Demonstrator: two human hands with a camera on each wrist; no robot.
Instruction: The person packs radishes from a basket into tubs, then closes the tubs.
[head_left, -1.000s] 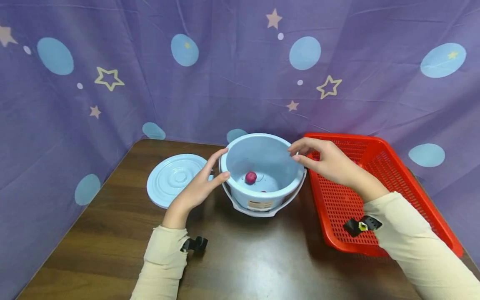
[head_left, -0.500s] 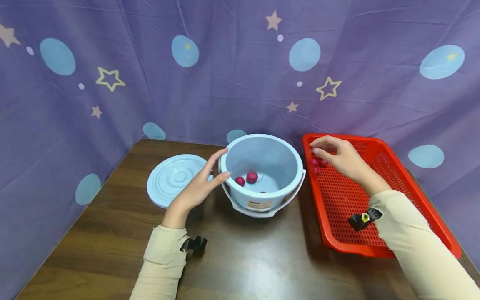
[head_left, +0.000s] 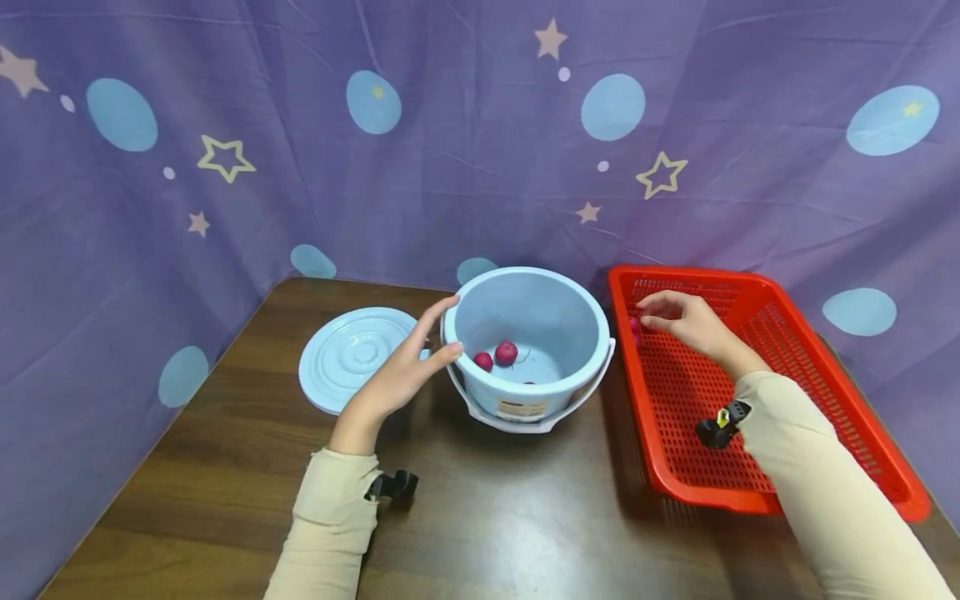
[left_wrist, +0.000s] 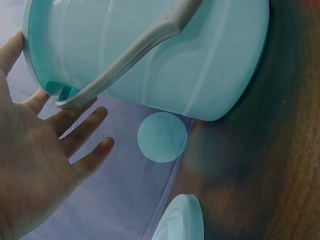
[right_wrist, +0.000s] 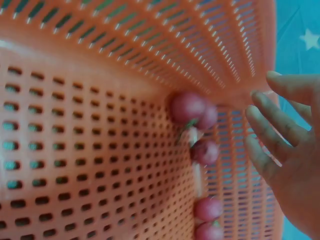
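My left hand (head_left: 401, 367) rests on the left rim of a light blue bucket (head_left: 517, 389), thumb and fingers spread along it. In the left wrist view the pale bucket handle (left_wrist: 135, 57) runs past the fingers. Inside the bucket lie red radishes (head_left: 506, 353), one showing a thin root. My right hand (head_left: 693, 323) is over the far left corner of a red plastic basket (head_left: 651, 442), holding nothing, fingers loosely bent. Several radishes (right_wrist: 189, 107) lie in that basket along its wall, below the right hand; the right wrist view shows them apart from the fingertips.
A light blue round lid (head_left: 352, 354) lies on the brown wooden table (head_left: 480, 517), left of the bucket. Behind the table hangs a purple curtain (head_left: 480, 150) with stars and blue ovals. The basket's raised walls surround the right hand's area.
My right hand has moved right from above the bucket and down into the basket. A second radish has appeared in the bucket. The left hand stays at the rim.
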